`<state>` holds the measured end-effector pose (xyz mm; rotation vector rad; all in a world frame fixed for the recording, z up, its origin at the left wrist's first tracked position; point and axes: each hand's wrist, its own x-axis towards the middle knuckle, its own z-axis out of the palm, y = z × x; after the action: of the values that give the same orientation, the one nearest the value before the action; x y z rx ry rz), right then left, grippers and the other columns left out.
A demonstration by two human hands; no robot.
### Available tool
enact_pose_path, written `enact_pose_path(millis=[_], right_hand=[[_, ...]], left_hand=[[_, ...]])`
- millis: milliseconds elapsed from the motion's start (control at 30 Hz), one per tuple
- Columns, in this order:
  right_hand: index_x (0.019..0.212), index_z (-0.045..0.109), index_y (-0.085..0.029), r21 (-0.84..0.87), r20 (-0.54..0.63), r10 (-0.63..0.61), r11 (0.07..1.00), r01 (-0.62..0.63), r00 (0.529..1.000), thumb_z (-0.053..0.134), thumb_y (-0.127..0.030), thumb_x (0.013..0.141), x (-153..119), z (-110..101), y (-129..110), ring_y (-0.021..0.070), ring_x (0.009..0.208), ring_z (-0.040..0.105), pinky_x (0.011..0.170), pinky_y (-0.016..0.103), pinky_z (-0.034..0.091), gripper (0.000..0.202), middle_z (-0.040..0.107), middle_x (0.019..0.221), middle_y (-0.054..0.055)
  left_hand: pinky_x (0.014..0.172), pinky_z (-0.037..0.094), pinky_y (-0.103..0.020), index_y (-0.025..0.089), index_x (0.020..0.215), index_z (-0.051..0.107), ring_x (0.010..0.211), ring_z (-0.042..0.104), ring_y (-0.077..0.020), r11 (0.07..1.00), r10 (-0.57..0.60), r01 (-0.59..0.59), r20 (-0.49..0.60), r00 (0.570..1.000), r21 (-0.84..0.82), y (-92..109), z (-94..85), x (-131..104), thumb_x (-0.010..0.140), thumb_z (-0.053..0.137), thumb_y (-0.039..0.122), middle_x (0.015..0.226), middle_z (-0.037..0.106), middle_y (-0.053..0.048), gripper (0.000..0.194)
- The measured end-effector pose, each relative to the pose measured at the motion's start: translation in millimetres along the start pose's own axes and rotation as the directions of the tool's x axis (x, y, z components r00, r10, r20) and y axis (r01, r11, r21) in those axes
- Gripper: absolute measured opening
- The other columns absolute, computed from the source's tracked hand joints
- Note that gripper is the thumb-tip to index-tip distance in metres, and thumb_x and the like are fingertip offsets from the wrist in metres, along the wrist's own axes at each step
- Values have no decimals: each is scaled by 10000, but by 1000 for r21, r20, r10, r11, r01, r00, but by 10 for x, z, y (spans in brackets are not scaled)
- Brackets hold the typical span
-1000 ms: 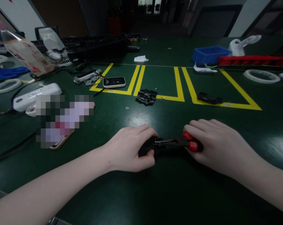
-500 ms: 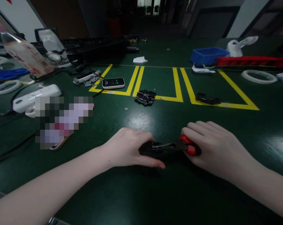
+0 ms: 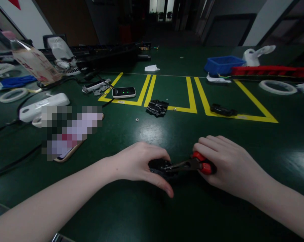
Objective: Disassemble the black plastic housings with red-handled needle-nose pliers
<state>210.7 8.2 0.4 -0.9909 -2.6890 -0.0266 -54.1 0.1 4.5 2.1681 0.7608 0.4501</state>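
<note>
My left hand (image 3: 139, 161) is closed round a small black plastic part (image 3: 159, 165), its thumb along the near side. In my right hand (image 3: 222, 161) is a pair of long-nose pliers (image 3: 186, 165) with red and black handles, the fist wrapped round the grips. The pliers point left, and their tips touch the black part; whether the jaws pinch something there is too small to tell. Farther off on the green table lie a second black part (image 3: 157, 107) and a third, slimmer black part (image 3: 223, 110), both over yellow tape lines.
To the left lie a phone (image 3: 73, 136), a white device (image 3: 44, 104) with cables and a tilted bottle (image 3: 36, 62). A small black-and-white gadget (image 3: 124, 92) with green lights sits by the tape. A metal ring (image 3: 137, 120), a blue bin (image 3: 224, 64) and a tape roll (image 3: 277, 87) are farther off.
The pliers have tilted, their tips lower relative to the handles. My left thumb has swung down from the black part. The whole view has shifted slightly.
</note>
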Motion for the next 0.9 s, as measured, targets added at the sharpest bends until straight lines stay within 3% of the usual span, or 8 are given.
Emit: enact_pose_path(millis=[100,200,300,400,533,700,800,900], right_hand=[[762,547,-229,16,63,57,998,-58,996,582,-162,690,18,-42,-8,201,651,541,578,356,436,104,611,755,40],[777,599,-224,38,136,130,990,-136,982,611,-183,681,28,-78,-22,220,666,586,592,384,478,106,645,773,47],[817,635,-230,64,225,197,974,-216,954,624,-221,687,28,-91,-32,235,687,618,587,394,501,131,669,803,52],[794,620,-241,100,255,208,966,-239,944,614,-241,715,15,-68,-24,228,685,618,578,379,500,79,663,789,45],[789,578,-251,118,126,120,984,-135,985,604,-213,707,-26,13,5,213,673,582,573,360,465,94,637,767,35],[792,532,-243,88,25,15,996,-17,1000,588,-190,711,-70,87,14,194,651,529,573,347,413,111,606,756,33],[870,559,-228,108,-13,-11,994,13,1000,620,-271,754,-68,95,-5,198,683,545,590,343,424,137,621,799,44],[1008,570,-205,143,-45,-2,990,9,999,630,-409,806,-50,83,-26,207,734,570,637,348,451,293,633,853,64]], left_hand=[[606,356,-245,170,917,659,653,580,-129,978,11,3,-66,998,208,-11,28,2,744,731,644,771,665,16,509],[616,328,-273,163,888,653,622,590,-137,890,97,-32,-121,988,455,-24,60,1,774,664,697,749,687,9,546],[606,312,-288,166,844,648,612,598,-142,826,176,-59,-157,972,561,-39,79,-3,816,582,730,717,684,8,569],[602,308,-284,165,820,640,609,597,-133,862,164,-66,-155,974,503,-48,76,-4,818,573,735,709,679,17,575],[610,319,-264,163,857,647,624,591,-116,945,132,-102,-78,988,312,-55,59,-6,778,663,693,718,668,35,536],[627,326,-261,157,864,650,629,562,-113,970,166,-156,-40,985,189,-76,62,-15,764,679,690,731,661,24,543],[633,324,-264,159,855,651,634,552,-117,975,161,-153,-39,986,159,-88,61,-14,763,674,699,742,670,16,548],[638,324,-262,162,827,650,630,544,-115,982,154,-148,-43,987,114,-90,56,-10,754,693,686,725,666,19,531]])
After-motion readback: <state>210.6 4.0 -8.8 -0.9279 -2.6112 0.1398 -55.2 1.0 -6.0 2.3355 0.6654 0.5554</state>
